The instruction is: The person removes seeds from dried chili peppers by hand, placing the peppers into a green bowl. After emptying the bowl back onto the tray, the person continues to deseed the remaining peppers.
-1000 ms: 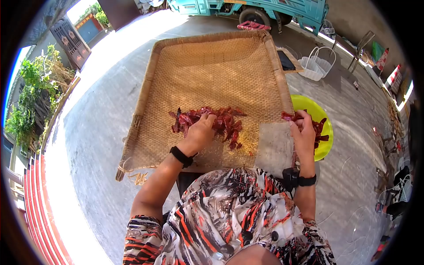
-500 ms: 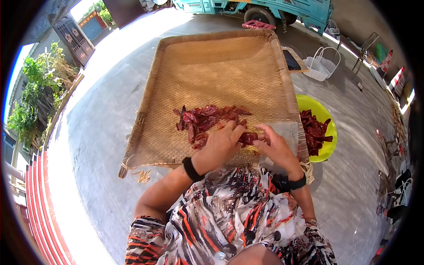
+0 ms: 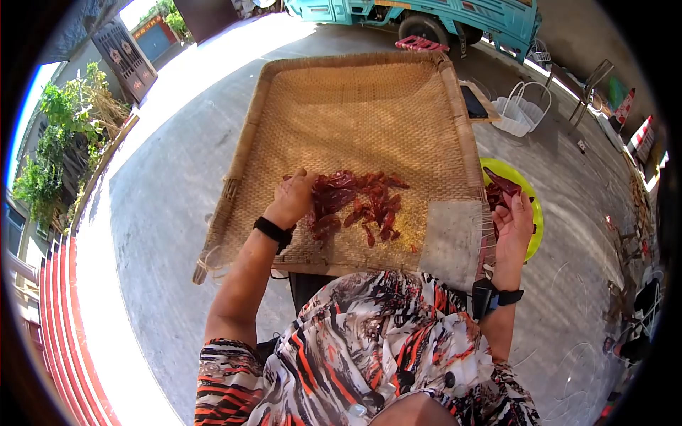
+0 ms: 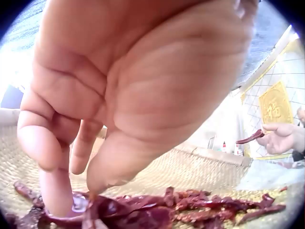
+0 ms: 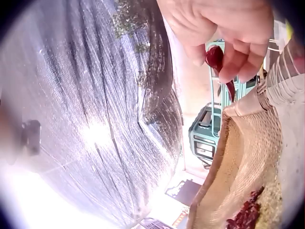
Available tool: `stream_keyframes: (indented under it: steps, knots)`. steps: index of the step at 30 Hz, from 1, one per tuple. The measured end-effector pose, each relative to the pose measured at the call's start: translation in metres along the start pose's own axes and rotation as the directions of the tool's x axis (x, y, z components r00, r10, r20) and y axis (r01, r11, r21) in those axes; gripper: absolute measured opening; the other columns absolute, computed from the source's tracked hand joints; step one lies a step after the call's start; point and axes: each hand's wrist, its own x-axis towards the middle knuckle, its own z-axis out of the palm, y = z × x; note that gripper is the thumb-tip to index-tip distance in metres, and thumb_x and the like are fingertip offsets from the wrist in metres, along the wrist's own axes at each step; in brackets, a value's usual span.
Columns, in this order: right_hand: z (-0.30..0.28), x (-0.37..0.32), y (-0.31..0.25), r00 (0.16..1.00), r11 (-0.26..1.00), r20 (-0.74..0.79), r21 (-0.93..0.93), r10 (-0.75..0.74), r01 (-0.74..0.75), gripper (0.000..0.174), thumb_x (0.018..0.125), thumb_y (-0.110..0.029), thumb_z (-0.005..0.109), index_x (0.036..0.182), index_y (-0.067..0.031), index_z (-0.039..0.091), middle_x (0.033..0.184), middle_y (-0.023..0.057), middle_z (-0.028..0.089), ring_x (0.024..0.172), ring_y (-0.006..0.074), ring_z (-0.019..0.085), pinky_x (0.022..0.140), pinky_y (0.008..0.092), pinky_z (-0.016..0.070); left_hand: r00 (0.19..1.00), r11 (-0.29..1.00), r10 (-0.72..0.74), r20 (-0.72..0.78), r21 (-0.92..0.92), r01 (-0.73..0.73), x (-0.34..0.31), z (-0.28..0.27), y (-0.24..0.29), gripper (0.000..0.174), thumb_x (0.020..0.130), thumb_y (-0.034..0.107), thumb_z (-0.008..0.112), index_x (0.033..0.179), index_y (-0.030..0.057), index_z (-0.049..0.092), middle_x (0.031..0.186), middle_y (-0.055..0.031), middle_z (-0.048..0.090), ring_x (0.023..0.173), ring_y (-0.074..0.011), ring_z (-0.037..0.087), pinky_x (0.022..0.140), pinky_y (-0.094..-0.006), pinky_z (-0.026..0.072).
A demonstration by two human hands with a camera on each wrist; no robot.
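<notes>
Dried red chili peppers (image 3: 339,195) lie in a loose pile on a woven tray (image 3: 355,113). My left hand (image 3: 291,199) is at the left end of the pile, where thumb and forefinger pinch a dried chili (image 4: 128,205) in the left wrist view. My right hand (image 3: 515,231) is past the tray's right edge, over a yellow-green basin (image 3: 534,220). It holds one dark red dried chili (image 3: 501,182) between thumb and fingers, and the right wrist view shows that same chili with its thin tip hanging down. More chilies in the basin are partly hidden behind this hand.
Loose yellow seeds (image 3: 408,231) are scattered right of the pile, beside a grey patch (image 3: 451,238) at the tray's near right corner. A dark tablet-like slab (image 3: 473,101) and a white basket (image 3: 518,113) are beyond the tray's right side. A turquoise vehicle (image 3: 483,21) stands behind.
Half a second ago both hands met over the pile around a chili. Since then the right hand has moved right, over the basin with a chili, and the left has shifted to the pile's left end.
</notes>
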Motion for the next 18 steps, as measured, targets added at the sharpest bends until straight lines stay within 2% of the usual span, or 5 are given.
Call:
stream_keyframes:
  steps: [3,9,12,14,18]
  knots:
    - [-0.026,0.011,0.009,0.984,0.965,-0.08,0.222,0.161,-0.14,0.031,0.097,-0.026,0.061,0.122,-0.0077,0.058,0.109,0.0065,0.069,0.083,0.0142,0.064,0.076,0.0292,0.0534,0.998,0.998,-0.051,0.024,-0.019,0.052,0.001,0.005,-0.018,0.025,0.083,0.0,0.052,0.104,0.0103,0.062,0.108,-0.0168,0.06,0.098,-0.0413,0.062,0.078,-0.0519,0.0495]
    - [-0.011,-0.002,0.017,0.981,0.991,0.138,-0.052,0.133,-0.127,0.025,0.097,-0.019,0.059,0.12,-0.0082,0.058,0.101,0.0031,0.067,0.078,0.0111,0.062,0.072,0.0267,0.0514,0.986,0.994,-0.099,-0.131,0.036,0.105,0.007,-0.003,0.005,0.016,0.081,0.003,0.061,0.095,0.0084,0.056,0.096,-0.0151,0.063,0.087,-0.0409,0.063,0.07,-0.0508,0.0491]
    - [0.022,-0.025,0.012,0.903,0.967,0.397,-0.246,0.165,-0.069,0.03,0.096,-0.018,0.061,0.124,-0.0069,0.056,0.099,0.0021,0.064,0.076,0.0085,0.058,0.073,0.0246,0.0495,0.978,0.992,0.069,-0.195,-0.087,-0.087,-0.001,-0.021,0.057,0.02,0.08,0.007,0.065,0.097,0.009,0.054,0.092,-0.0143,0.063,0.083,-0.0398,0.064,0.067,-0.0494,0.0493]
    - [0.042,-0.042,0.015,0.782,0.925,0.591,-0.376,0.201,0.047,0.034,0.096,-0.018,0.062,0.127,-0.0056,0.055,0.1,0.0033,0.064,0.075,0.0078,0.057,0.073,0.0243,0.0492,0.967,0.958,0.236,-0.098,-0.141,-0.248,-0.008,-0.026,0.09,0.021,0.081,0.009,0.066,0.098,0.009,0.053,0.091,-0.0145,0.064,0.084,-0.0383,0.065,0.066,-0.0482,0.0497]
    - [0.071,-0.07,0.006,0.644,0.834,0.725,-0.496,0.245,0.242,0.032,0.096,-0.016,0.062,0.125,-0.0028,0.057,0.098,0.0045,0.065,0.076,0.0076,0.058,0.069,0.0251,0.0494,0.923,0.898,0.383,-0.024,-0.226,-0.378,-0.019,-0.011,0.139,0.024,0.082,0.014,0.069,0.098,0.0076,0.052,0.087,-0.0162,0.066,0.085,-0.038,0.066,0.068,-0.0487,0.0505]
